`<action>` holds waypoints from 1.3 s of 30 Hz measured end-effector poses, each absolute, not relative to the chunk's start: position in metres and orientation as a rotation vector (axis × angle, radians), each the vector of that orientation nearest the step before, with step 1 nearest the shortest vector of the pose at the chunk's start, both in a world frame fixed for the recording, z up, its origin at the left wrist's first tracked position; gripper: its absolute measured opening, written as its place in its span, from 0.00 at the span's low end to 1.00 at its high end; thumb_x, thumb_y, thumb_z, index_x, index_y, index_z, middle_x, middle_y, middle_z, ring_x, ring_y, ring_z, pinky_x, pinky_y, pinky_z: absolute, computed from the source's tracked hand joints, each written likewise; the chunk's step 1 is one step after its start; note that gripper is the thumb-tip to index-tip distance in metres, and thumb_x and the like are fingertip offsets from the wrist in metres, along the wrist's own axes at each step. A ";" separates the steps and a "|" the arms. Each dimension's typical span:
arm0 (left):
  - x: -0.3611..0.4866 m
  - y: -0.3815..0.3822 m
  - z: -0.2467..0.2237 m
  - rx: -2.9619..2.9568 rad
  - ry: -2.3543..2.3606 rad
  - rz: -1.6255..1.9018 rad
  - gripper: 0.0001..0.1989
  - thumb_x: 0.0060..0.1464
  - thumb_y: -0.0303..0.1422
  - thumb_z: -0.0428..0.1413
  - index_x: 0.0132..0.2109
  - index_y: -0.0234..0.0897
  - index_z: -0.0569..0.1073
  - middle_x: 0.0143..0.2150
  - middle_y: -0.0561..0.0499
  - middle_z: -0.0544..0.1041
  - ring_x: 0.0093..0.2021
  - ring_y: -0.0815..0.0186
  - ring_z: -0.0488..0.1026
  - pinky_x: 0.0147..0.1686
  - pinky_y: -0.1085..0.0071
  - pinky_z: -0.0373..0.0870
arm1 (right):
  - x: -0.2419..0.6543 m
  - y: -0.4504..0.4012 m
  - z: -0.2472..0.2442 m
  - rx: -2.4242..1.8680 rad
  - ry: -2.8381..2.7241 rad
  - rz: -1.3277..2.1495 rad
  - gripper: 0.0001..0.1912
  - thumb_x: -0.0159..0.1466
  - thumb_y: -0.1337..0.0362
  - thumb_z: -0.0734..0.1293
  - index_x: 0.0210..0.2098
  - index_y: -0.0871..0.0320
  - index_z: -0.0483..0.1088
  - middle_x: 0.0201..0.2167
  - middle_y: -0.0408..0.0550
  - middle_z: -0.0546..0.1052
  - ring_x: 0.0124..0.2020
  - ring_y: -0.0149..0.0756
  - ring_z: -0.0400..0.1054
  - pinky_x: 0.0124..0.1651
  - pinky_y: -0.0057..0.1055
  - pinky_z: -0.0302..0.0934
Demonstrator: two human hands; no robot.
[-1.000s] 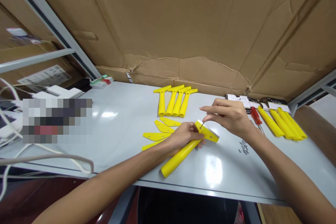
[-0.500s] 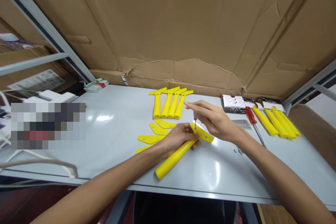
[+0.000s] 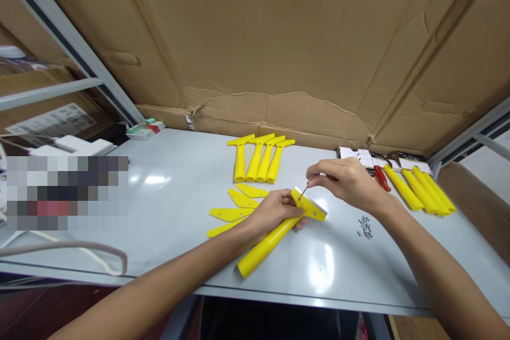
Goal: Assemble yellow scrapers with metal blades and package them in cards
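Note:
My left hand [image 3: 277, 210] is closed around the head of a yellow scraper [image 3: 271, 247], whose round handle slants down toward the table's front edge. A thin metal blade [image 3: 317, 202] shows along the scraper's far edge. Two screws sit in its head. My right hand [image 3: 345, 183] pinches a small screwdriver [image 3: 303, 191]; its tip meets the screw at the head's left end, and fingers hide most of its handle. Beside my left hand lie several flat yellow plates [image 3: 228, 214] with holes. Loose screws [image 3: 365, 227] are heaped below my right forearm.
Several yellow scraper handles [image 3: 239, 162] stand in a row at the back. More yellow handles [image 3: 403, 187] lie at the right near black-and-white packs [image 3: 356, 158]. A red-handled screwdriver [image 3: 381, 178] is partly hidden by my right arm. White cables [image 3: 79, 244] cross the left side.
My right hand has turned and shifted right and slightly down, its fingers going from spread to pinched. The small screwdriver now leans right instead of standing upright. The left hand and scraper have barely moved.

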State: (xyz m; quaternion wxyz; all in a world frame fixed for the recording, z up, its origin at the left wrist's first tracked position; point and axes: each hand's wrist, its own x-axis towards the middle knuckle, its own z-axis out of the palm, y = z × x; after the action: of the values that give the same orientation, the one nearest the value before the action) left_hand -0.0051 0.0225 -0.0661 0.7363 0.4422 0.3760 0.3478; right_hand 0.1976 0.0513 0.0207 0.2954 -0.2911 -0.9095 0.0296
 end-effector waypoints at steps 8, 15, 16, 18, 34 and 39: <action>-0.002 0.022 -0.068 0.948 0.868 0.770 0.16 0.43 0.31 0.69 0.40 0.30 0.76 0.42 0.39 0.82 0.37 0.55 0.83 0.34 0.65 0.80 | 0.204 0.044 0.037 -1.177 -2.641 -0.268 0.14 0.72 0.57 0.67 0.33 0.59 0.73 0.23 0.46 0.77 0.22 0.34 0.69 0.26 0.32 0.46; -0.001 0.022 -0.070 0.999 0.872 0.792 0.17 0.45 0.34 0.70 0.39 0.30 0.76 0.39 0.40 0.82 0.36 0.54 0.83 0.30 0.68 0.79 | 0.216 0.055 0.032 -1.371 -2.675 -0.365 0.18 0.72 0.55 0.67 0.30 0.59 0.72 0.22 0.47 0.75 0.20 0.34 0.63 0.26 0.33 0.41; -0.001 0.022 -0.071 1.006 0.873 0.795 0.17 0.45 0.34 0.70 0.39 0.30 0.76 0.39 0.40 0.82 0.36 0.54 0.83 0.29 0.68 0.79 | 0.218 0.057 0.031 -1.316 -2.673 -0.313 0.16 0.72 0.57 0.66 0.32 0.59 0.73 0.25 0.47 0.76 0.21 0.33 0.64 0.26 0.32 0.43; -0.001 0.022 -0.071 1.006 0.885 0.798 0.17 0.44 0.34 0.69 0.40 0.30 0.76 0.40 0.39 0.82 0.37 0.54 0.83 0.29 0.68 0.79 | 0.222 0.058 0.028 -1.179 -2.681 -0.217 0.10 0.73 0.62 0.65 0.38 0.59 0.75 0.32 0.49 0.78 0.25 0.32 0.66 0.28 0.31 0.49; -0.004 0.022 -0.070 1.016 0.929 0.868 0.10 0.46 0.31 0.63 0.37 0.33 0.74 0.41 0.38 0.84 0.31 0.59 0.82 0.21 0.72 0.73 | 0.202 0.044 0.032 -1.374 -2.754 -0.158 0.15 0.65 0.75 0.60 0.40 0.56 0.78 0.29 0.48 0.79 0.23 0.32 0.62 0.29 0.33 0.40; -0.005 0.023 -0.070 1.077 0.944 0.851 0.11 0.47 0.34 0.63 0.36 0.33 0.74 0.36 0.41 0.83 0.23 0.65 0.77 0.21 0.72 0.73 | 0.191 0.028 0.045 -1.603 -2.733 -0.020 0.17 0.73 0.65 0.58 0.33 0.57 0.75 0.23 0.48 0.74 0.23 0.34 0.61 0.29 0.33 0.40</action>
State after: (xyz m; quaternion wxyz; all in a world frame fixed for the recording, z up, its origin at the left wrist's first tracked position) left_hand -0.0054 0.0229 -0.0703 0.6727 0.4782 0.4195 0.3779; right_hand 0.1915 0.0278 0.0451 -0.0136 -0.5059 -0.8625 -0.0065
